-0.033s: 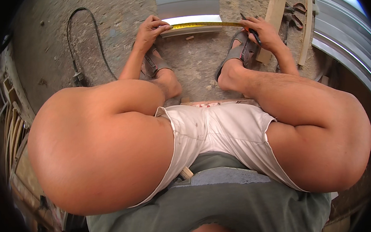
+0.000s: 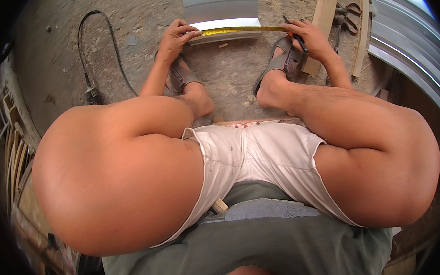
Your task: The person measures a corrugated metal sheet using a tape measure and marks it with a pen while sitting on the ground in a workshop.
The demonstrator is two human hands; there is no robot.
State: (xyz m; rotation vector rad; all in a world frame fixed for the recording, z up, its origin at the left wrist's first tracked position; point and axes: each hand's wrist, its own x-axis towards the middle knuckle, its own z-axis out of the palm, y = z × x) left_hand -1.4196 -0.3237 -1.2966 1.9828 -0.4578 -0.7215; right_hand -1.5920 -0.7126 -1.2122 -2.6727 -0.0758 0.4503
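Note:
A yellow tape measure (image 2: pixel 233 30) is stretched across the near end of a bent grey metal sheet (image 2: pixel 220 4) on the ground. My left hand (image 2: pixel 177 34) pinches the tape's left end close to the sheet's left edge. Past the right edge, my right hand (image 2: pixel 308 35) is closed round the tape measure's body, of which a bit of orange shows. A dark, thin pointed tool (image 2: pixel 301 43), perhaps a pen or marker, is also held in the right hand; its kind is unclear.
A wooden board (image 2: pixel 324 10), tin snips (image 2: pixel 349 18) and a long wood strip (image 2: pixel 362 33) lie to the right. Corrugated metal sheets (image 2: pixel 410 35) are stacked beyond them. A black power cord (image 2: pixel 113 38) with a plug curves over the ground at left. My sandalled feet are below my hands.
Almost nothing differs. The whole view has shifted very slightly, while both hands keep the tape stretched over the sheet.

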